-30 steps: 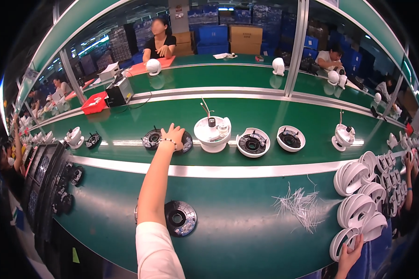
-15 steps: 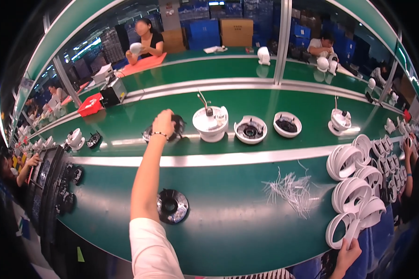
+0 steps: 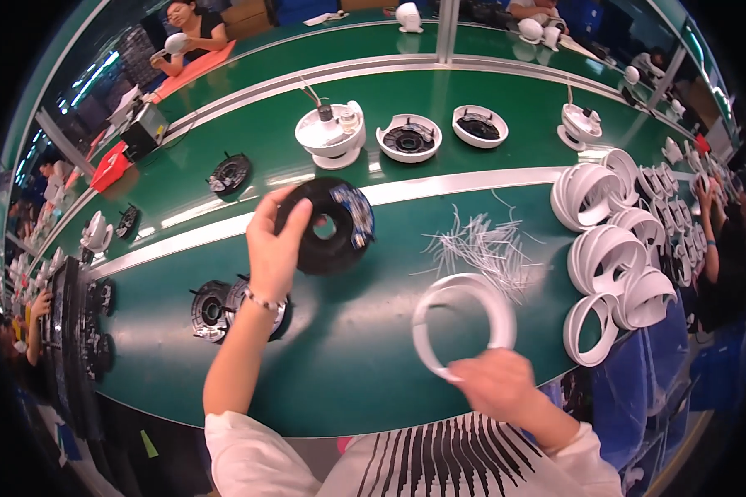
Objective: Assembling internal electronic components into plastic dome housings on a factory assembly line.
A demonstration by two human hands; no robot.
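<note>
The left hand (image 3: 275, 240) is pinching a black disc (image 3: 340, 248) in its fingers; the right hand (image 3: 497, 383) is holding a white ring (image 3: 501, 313) to the disc's right, not touching it.

**Striped Shirt (image 3: 452, 460), Beaded Bracelet (image 3: 262, 300)**

A worker wears a white top with black stripes (image 3: 460, 443) running down the front, uneven and wavy, some thin as brushstrokes, others broad with ragged edges. The left sleeve (image 3: 253, 455) and right sleeve (image 3: 590, 465) are plain white and loosely cut, ending in simple hems that leave the forearms bare. A single strand of small beads, dark mixed with pale, circles the wrist just below the left hand (image 3: 275, 244); the right hand (image 3: 497, 383) is blurred.
</note>
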